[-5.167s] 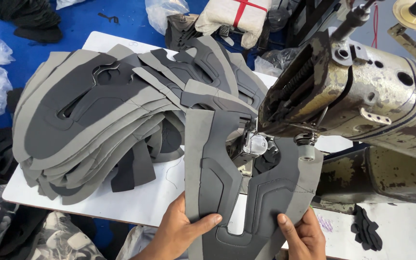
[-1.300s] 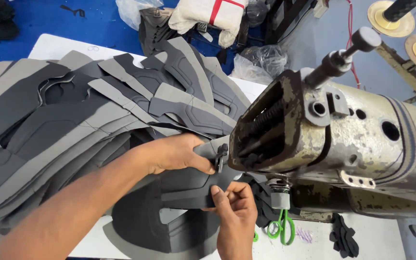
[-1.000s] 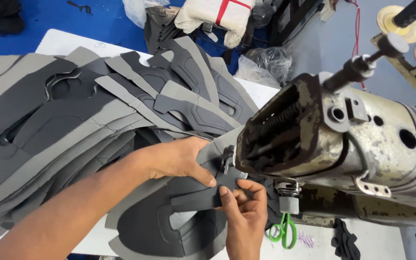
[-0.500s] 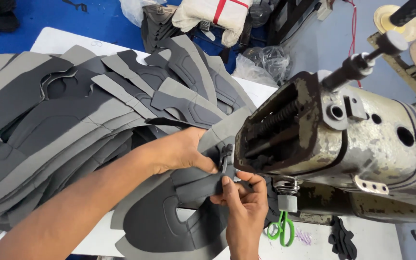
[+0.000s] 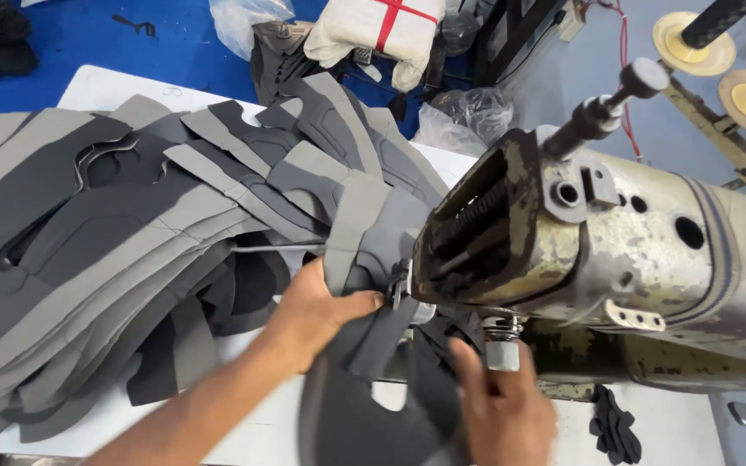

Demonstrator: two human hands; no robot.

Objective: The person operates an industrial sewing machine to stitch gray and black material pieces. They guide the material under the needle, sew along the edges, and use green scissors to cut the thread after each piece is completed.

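My left hand (image 5: 317,311) pinches a grey cut fabric piece (image 5: 364,259) and holds it up beside the head of the sewing machine (image 5: 597,259). The piece hangs down, and its dark lower part (image 5: 364,423) spreads over the table edge. My right hand (image 5: 502,410) is below the machine's needle area, fingers spread on the dark piece next to the metal presser parts (image 5: 501,345). Whether the right hand grips the fabric is unclear.
A large fanned stack of grey cut pieces (image 5: 88,250) covers the white table (image 5: 105,86) at left. A white wrapped bundle (image 5: 373,30) and plastic bags (image 5: 468,112) lie behind on the blue floor. Thread stands (image 5: 718,43) rise at the back right. A small dark scrap (image 5: 615,427) lies at lower right.
My left hand has lifted the grey piece higher against the machine head. My right hand has dropped from the piece's top edge to below the needle, fingers spread.
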